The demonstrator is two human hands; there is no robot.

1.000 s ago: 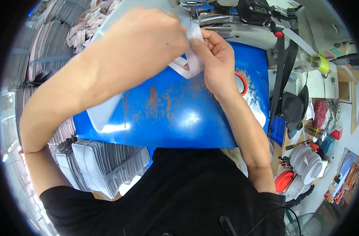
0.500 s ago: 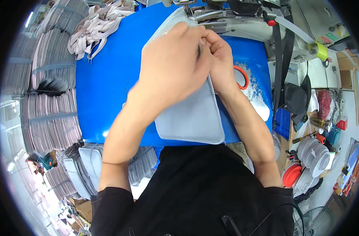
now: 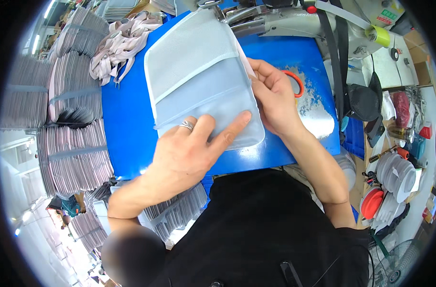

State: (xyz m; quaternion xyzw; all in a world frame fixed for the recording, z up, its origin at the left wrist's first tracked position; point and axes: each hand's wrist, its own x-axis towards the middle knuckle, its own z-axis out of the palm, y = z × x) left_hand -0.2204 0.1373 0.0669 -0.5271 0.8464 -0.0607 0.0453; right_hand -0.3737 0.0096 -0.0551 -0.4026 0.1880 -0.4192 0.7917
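Pouch [image 3: 199, 81]: rectangular, rounded corners, white mesh upper panel, smooth translucent lower panel; flat on blue table [image 3: 127, 119]. Left hand [image 3: 194, 148] spread, pressing flat on its near end. Right hand [image 3: 275, 98] pinches pouch's right edge. Orange ring [image 3: 296, 81] just beyond right hand.

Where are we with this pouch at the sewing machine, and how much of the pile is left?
The mesh-and-clear pouch lies flat on the blue table, its top end at the sewing machine. The left hand presses its lower part; the right hand holds its right edge. Whether that edge is sewn cannot be told. Stacks of flat pieces and loose straps remain at left.
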